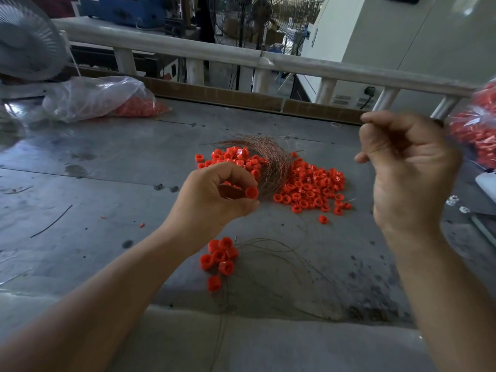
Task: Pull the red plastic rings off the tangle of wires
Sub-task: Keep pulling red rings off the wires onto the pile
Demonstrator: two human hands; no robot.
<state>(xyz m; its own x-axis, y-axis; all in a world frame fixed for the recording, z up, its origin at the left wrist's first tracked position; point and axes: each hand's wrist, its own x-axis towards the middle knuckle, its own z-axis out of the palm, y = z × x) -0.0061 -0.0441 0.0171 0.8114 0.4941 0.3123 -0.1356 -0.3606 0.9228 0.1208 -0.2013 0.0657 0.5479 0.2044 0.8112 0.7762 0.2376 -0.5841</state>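
The red ring (251, 192) being worked sits pinched between the thumb and fingertips of the left hand (214, 200), right against the near end of the tangle of wires (271, 162), which lies mid-table. Held that close, the ring can probably be drawn along its strand without dragging the whole bundle.

The right hand (408, 170) is raised toward the right edge with its fingers curled tight and thumb against them, likely tensioning a strand. No wire shows in it, so I cannot tell whether it holds anything.

Loose rings (311, 189) are heaped on both sides of the tangle. A small cluster (220, 257) lies toward the near edge among thin stray wires (271, 244).

A clear bag (94, 98) with more rings rests at the far left corner of the metal table (107, 183). Another bag (480, 130) is cut off at the right edge and blurred.
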